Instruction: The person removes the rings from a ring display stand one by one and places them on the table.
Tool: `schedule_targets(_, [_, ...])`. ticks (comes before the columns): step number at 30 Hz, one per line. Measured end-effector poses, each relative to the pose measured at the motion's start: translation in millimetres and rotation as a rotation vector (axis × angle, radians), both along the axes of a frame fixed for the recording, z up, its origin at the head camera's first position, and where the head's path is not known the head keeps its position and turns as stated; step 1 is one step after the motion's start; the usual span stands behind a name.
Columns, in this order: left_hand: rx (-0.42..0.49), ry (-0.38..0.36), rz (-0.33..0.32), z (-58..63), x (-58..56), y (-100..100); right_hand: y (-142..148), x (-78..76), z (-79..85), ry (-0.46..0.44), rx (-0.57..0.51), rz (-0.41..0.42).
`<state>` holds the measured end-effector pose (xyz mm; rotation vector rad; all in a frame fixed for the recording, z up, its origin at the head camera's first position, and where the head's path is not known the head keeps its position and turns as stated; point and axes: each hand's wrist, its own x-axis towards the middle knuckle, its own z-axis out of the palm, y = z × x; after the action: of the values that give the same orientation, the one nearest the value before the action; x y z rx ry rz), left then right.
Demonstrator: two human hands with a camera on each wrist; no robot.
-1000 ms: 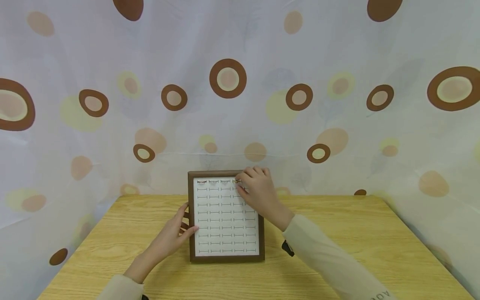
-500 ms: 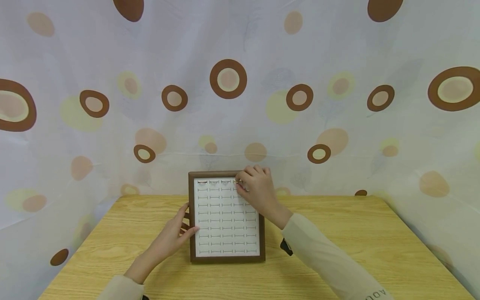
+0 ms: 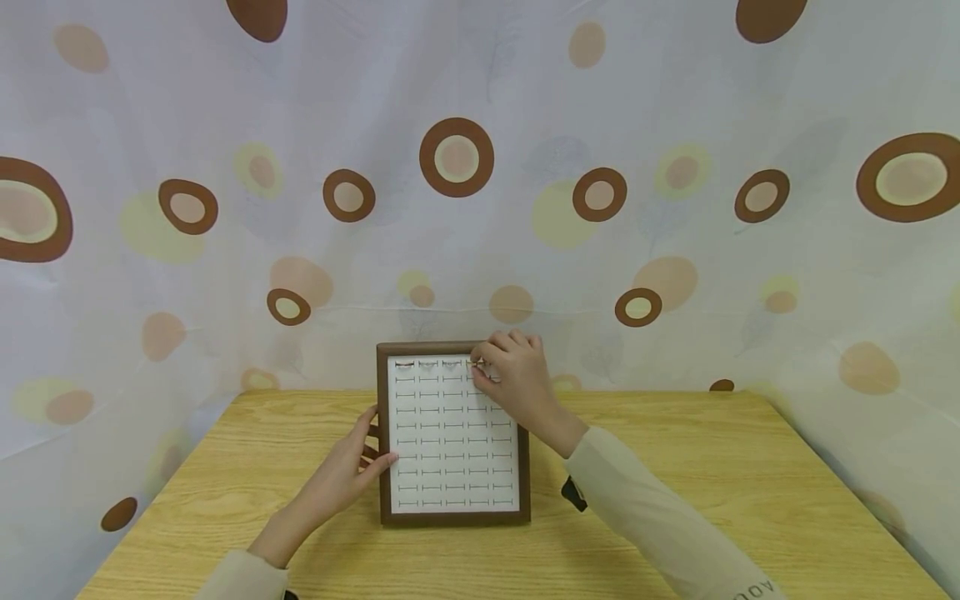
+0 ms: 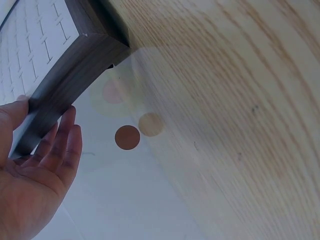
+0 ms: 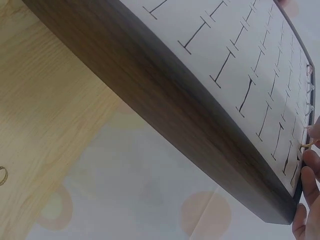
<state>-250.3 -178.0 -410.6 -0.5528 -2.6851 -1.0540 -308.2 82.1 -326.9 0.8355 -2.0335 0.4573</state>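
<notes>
A brown-framed ring display board (image 3: 383,433) with a white slotted face stands tilted up in the head view. My left hand (image 3: 341,477) grips its left edge, thumb on the front and fingers behind; the left wrist view shows that hand (image 4: 40,182) too. At the top row, my right hand (image 3: 521,390) pinches a small gold-coloured ring (image 5: 306,145) at the fourth slot; whether it sits in the slot is hidden by the fingers. Three more rings fill the slots to its left, among them a reddish one (image 3: 404,365).
Beneath the board is a light wooden table (image 3: 660,467). A patterned curtain (image 3: 480,250) hangs behind it and along both sides. Part of another ring (image 5: 3,175) lies on the table at the left edge of the right wrist view.
Almost nothing differs. The right hand and forearm have shifted very slightly at the fourth slot; the left hand and the board keep their place.
</notes>
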Motion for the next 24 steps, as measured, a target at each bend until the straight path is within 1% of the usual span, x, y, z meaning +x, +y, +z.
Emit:
schedule_targets(12, [0.007, -0.001, -0.007, 1.2, 0.4, 0.3, 2.6, 1.5, 1.5, -0.007, -0.013, 0.039])
schedule_targets(20, [0.007, -0.012, -0.001, 1.7, 1.1, 0.6, 3.6, 2.1, 1.7, 0.017, -0.028, 0.07])
schedule_targets(24, [0.006, -0.016, 0.001, 1.9, 1.6, 0.6, 3.8, 2.4, 1.8, 0.006, -0.04, 0.083])
